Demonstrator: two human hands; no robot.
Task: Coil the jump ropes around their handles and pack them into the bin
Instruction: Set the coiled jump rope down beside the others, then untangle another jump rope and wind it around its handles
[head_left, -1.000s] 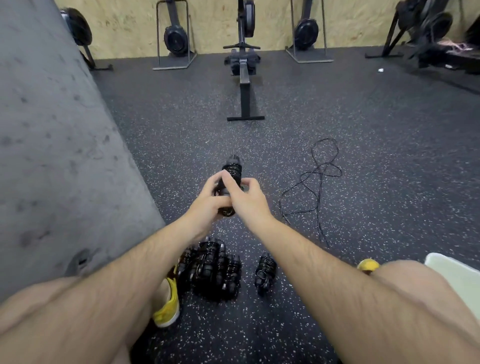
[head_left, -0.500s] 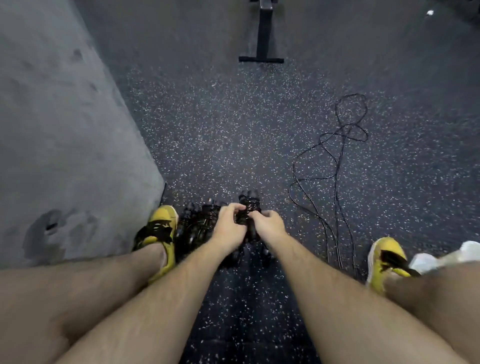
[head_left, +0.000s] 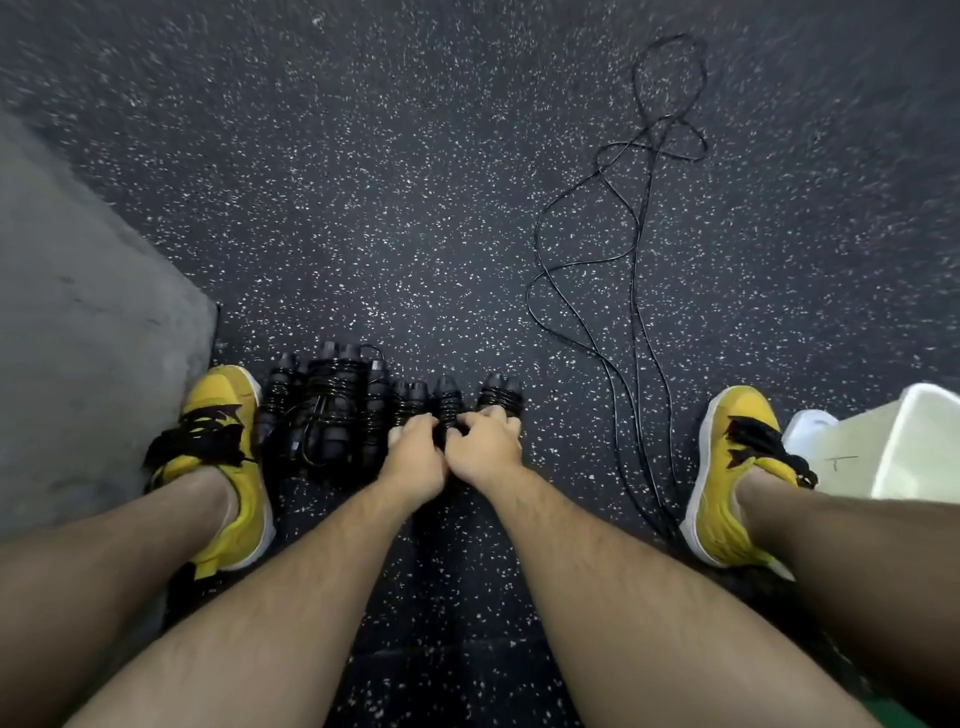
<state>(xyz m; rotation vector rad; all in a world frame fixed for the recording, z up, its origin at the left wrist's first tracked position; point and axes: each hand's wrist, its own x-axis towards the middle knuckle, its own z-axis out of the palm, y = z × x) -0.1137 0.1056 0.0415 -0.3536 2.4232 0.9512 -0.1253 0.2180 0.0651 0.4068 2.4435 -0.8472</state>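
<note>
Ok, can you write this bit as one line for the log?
left hand, right hand: gripping coiled ropes on floor | loose rope: uncoiled, further right | bin: beside right shoe

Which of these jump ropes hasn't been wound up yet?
The loose rope sprawled in loops on the floor by the right shoe; the others are tight bundles beside the left shoe.

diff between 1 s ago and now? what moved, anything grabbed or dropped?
The left hand and right hand lowered the coiled rope from mid-air to the floor, at the right end of the pile of coiled ropes between the shoes. Both still grip it; nothing was released. The loose rope and the bin stayed put.
</note>
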